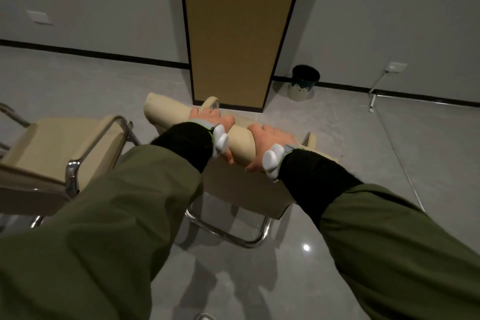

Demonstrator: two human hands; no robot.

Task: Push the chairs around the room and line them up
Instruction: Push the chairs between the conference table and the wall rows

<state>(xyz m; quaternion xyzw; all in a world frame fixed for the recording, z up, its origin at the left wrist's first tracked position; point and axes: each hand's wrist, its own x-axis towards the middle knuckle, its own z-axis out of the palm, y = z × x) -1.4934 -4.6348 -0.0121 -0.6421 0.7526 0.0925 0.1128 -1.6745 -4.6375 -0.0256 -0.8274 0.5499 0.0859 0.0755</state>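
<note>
one cream chair point(241, 184) is seen from behind and above, centre of view, on a grey tiled floor point(337, 215). its padded top edge is gripped by both hands. the left hand point(211, 118) is wrapped over the top edge left of middle, fingers curled over the far side, thumb on the near side. the right hand point(270, 141) is wrapped over the same edge just to the right, fingers curled down the near face. the two hands are close but not touching. a white and grey device is strapped at each wrist. black cuffs and olive sleeves point(117, 215) are noted on both arms.

the chair's chrome sled base point(233, 238) is seen resting on the floor below the backrest. its two padded armrests are partly visible beyond the hands. the seat is hidden by the backrest.

a second chair point(59, 153), same cream padding and chrome frame, is placed to the left, just beside the first, cut off by the frame edge. whether the two touch cannot be told.

directly ahead of the gripped chair a tan panel point(239, 34) with black edging is set against the grey wall point(91, 0). a dark bin point(304, 83) is stood on the floor right of the panel, near the wall. a wall socket point(396, 67) with a plugged white cable is seen further right. another wall plate point(39, 17) is noted at upper left.
</note>
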